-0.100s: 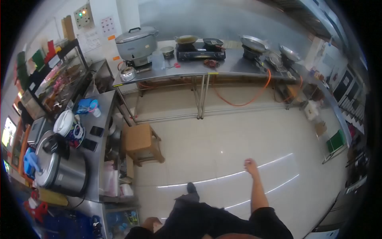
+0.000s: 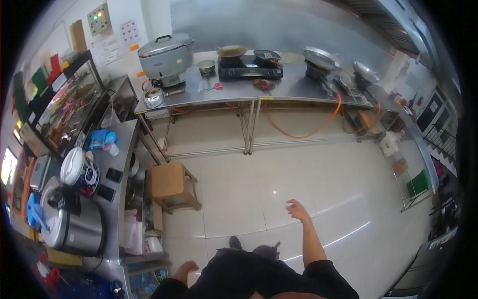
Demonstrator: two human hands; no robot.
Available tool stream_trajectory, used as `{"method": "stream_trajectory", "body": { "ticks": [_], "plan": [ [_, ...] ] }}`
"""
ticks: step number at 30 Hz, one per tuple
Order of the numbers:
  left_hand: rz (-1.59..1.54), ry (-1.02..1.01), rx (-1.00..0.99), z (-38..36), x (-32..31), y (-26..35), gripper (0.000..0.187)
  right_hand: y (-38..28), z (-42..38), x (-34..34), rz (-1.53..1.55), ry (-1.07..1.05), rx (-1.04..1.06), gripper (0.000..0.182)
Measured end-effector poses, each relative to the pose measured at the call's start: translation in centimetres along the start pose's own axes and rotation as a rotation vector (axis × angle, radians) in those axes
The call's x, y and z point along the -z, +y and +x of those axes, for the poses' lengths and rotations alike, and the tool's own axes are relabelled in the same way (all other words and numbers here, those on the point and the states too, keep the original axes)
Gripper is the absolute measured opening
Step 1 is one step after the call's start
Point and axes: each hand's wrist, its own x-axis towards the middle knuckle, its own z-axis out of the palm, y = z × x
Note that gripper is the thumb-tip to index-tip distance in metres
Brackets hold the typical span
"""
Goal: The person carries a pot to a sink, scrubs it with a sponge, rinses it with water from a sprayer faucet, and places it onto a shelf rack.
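Note:
Over the tiled floor (image 2: 234,199), my right hand (image 2: 297,210) is held out in front of my body with its fingers apart and nothing in it. My left hand (image 2: 187,267) hangs low beside my dark clothing, near the lower shelf of the left counter; its fingers are too small and blurred to make out. Neither hand touches any object. A tan stool (image 2: 169,182) stands in front of my left hand, beside the counter.
A steel table (image 2: 219,92) along the back wall bears a large grey cooker (image 2: 167,62), a black stove (image 2: 244,71) and pans. An orange hose (image 2: 323,130) loops below. On the left counter (image 2: 112,199) are a steel cooker (image 2: 82,226) and two phones. A green box (image 2: 419,183) is at right.
My right hand has moved left in the view, and its fingers look more spread. My left hand shows more fully. The view has shifted slightly, and a second foot appears.

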Motion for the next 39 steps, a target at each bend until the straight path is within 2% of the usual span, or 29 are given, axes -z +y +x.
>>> {"method": "stream_trajectory", "body": {
  "ticks": [1, 2, 3, 5, 6, 7, 9, 11, 12, 14, 15, 16, 17, 18, 19, 20, 21, 22, 24, 27, 29, 30, 31, 35, 37, 39],
  "plan": [
    [0.189, 0.221, -0.233, 1.7, 4.7, 2.2, 0.038, -3.1, 1.8, 0.1, -0.05, -0.044, 0.014, 0.041],
    [0.129, 0.25, -0.302, -3.5, 12.0, 5.8, 0.038, -4.7, 4.0, -0.7, -0.081, -0.102, 0.023, 0.041],
    [0.0, 0.462, -0.333, -6.0, 17.2, 8.9, 0.035, -5.5, 7.1, -0.9, -0.077, -0.117, 0.073, 0.042],
    [-0.107, 0.649, -0.306, -5.8, 27.6, 14.6, 0.031, -7.3, 14.9, 0.1, -0.084, -0.124, 0.188, 0.043],
    [-0.071, 0.603, -0.324, -6.9, 33.9, 18.1, 0.029, -8.5, 19.2, 0.6, -0.086, -0.119, 0.222, 0.044],
    [-0.068, 0.755, -0.428, -2.3, 37.8, 18.0, 0.028, -10.2, 23.8, 1.5, -0.094, -0.116, 0.254, 0.045],
    [-0.269, 0.857, -0.331, -4.4, 46.0, 23.9, 0.027, -13.5, 33.8, 3.9, -0.212, -0.083, 0.373, 0.046],
    [-0.447, 0.875, -0.317, -2.7, 51.1, 26.6, 0.027, -17.7, 42.8, 5.9, -0.324, -0.02, 0.496, 0.048],
    [-0.538, 0.883, -0.307, -1.9, 52.8, 27.6, 0.027, -20.5, 47.0, 7.1, -0.336, 0.018, 0.54, 0.05],
    [-0.383, 0.883, -0.311, 5.6, 52.8, 25.3, 0.029, -23.6, 58.8, 9.0, -0.342, 0.063, 0.558, 0.05],
    [-0.311, 0.887, -0.311, 8.4, 52.7, 24.3, 0.029, -26.8, 62.8, 9.9, -0.451, 0.186, 0.581, 0.05],
    [-0.334, 0.879, -0.269, 7.4, 52.8, 25.1, 0.027, -29.6, 65.6, 10.7, -0.561, 0.304, 0.594, 0.05],
    [-0.358, 0.866, -0.231, 6.7, 52.3, 25.9, 0.026, -33.6, 66.8, 11.6, -0.521, 0.315, 0.552, 0.051],
    [-0.5, 0.844, -0.172, 9.8, 50.0, 24.2, 0.025, -37.0, 68.1, 12.4, -0.487, 0.332, 0.516, 0.051],
    [-0.554, 0.736, 0.094, 7.1, 50.3, 26.6, 0.022, -38.1, 71.0, 12.4, -0.507, 0.388, 0.586, 0.05],
    [-0.515, 0.633, 0.091, 9.0, 48.5, 25.5, 0.024, -39.3, 74.2, 12.5, -0.524, 0.452, 0.664, 0.05],
    [-0.589, 0.617, -0.015, 9.6, 46.8, 24.8, 0.024, -40.8, 77.2, 12.5, -0.536, 0.524, 0.745, 0.049],
    [-0.567, 0.534, 0.096, 9.8, 46.8, 25.1, 0.027, -42.0, 79.2, 12.2, -0.635, 0.516, 0.655, 0.048],
    [-0.621, 0.358, 0.136, 10.7, 47.3, 24.7, 0.027, -42.5, 81.0, 11.1, -0.824, 0.499, 0.426, 0.046],
    [-0.65, 0.26, 0.086, 14.3, 53.8, 23.4, 0.028, -41.8, 89.2, 11.4, -0.614, 0.429, 0.32, 0.04],
    [-0.657, 0.278, -0.011, 17.4, 60.5, 23.1, 0.028, -43.9, 91.8, 12.8, -0.112, 0.368, 0.4, 0.036],
    [-0.66, 0.294, -0.062, 18.7, 64.1, 23.2, 0.028, -45.6, 92.7, 13.9, 0.141, 0.336, 0.444, 0.033],
    [-0.669, 0.305, -0.118, 20.0, 67.7, 23.5, 0.028, -50.2, 90.5, 14.3, 0.269, 0.367, 0.43, 0.031],
    [-0.738, 0.268, -0.23, 22.1, 81.1, 24.6, 0.029, -60.8, 94.1, 16.0, 0.729, 0.285, 0.487, 0.034],
    [-0.646, 0.271, -0.184, 21.6, 86.0, 26.0, 0.027, -65.9, 95.4, 15.4, 0.729, 0.319, 0.431, 0.032],
    [-0.504, 0.469, -0.436, 29.2, 82.2, 22.7, 0.027, -67.9, 98.1, 13.8, 0.692, 0.325, 0.403, 0.039]
  ]
}}
